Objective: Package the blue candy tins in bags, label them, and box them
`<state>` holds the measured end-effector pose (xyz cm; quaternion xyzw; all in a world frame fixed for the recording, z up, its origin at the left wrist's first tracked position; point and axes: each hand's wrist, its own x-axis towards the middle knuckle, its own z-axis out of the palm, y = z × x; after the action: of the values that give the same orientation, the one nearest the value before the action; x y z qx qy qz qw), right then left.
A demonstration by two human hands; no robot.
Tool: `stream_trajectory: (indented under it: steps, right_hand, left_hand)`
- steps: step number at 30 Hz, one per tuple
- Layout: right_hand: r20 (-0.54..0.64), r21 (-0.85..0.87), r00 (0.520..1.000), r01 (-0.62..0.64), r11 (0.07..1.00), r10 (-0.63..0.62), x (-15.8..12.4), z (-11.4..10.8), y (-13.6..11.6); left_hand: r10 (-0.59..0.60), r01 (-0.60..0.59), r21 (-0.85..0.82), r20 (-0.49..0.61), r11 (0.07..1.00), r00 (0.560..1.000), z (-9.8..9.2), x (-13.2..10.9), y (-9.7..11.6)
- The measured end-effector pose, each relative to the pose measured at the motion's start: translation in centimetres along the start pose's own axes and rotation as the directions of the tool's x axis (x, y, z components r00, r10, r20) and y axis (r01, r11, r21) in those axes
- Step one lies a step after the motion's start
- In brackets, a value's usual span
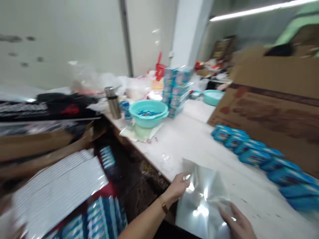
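Head view: bag (204, 196) lies between left hand (178, 187) and right hand (236, 224).

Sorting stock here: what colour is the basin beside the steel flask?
Turquoise basin, clearest in the head view.

Left forearm (147, 222) bare, enters from bottom centre, angles up and to the right. Left grip (178, 187) at its end, knuckles up, fingers curled, thumb pressed against them (a closed pinch). Right grip (238, 224) at the bottom edge, lower right of the other, palm down, fingers stretched flat, slightly spread. Grips apart, not touching.
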<state>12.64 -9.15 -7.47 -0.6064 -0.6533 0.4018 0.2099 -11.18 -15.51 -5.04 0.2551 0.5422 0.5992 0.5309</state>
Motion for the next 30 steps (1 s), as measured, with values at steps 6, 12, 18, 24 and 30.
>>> stream_trajectory:
  steps: [6,12,18,24,30]
  right_hand:
    - [-0.059,0.119,0.997,-0.051,0.992,0.058,1.4,1.0,-1.0]
    - [0.028,-0.095,0.999,-0.029,0.995,0.032,2.3,2.1,-1.4]
    - [0.042,-0.045,0.997,-0.058,0.997,0.06,2.9,2.2,-1.1]
    - [-0.069,-0.111,0.998,-0.009,0.994,0.001,1.4,2.4,-2.4]
    - [-0.065,-0.194,0.998,-0.035,0.98,0.023,0.6,2.1,-3.5]
  left_hand:
    - [0.036,-0.045,0.092,0.099,0.995,0.994,0.8,4.3,2.7]
    - [0.073,-0.089,0.295,0.063,0.951,0.995,0.3,7.6,3.0]
    - [0.099,-0.117,0.29,0.078,0.95,0.992,0.6,7.0,2.9]
    - [0.004,-0.026,0.216,0.101,0.976,0.995,0.5,7.2,2.6]
    - [0.022,-0.047,0.26,0.097,0.965,0.995,0.5,6.7,2.9]
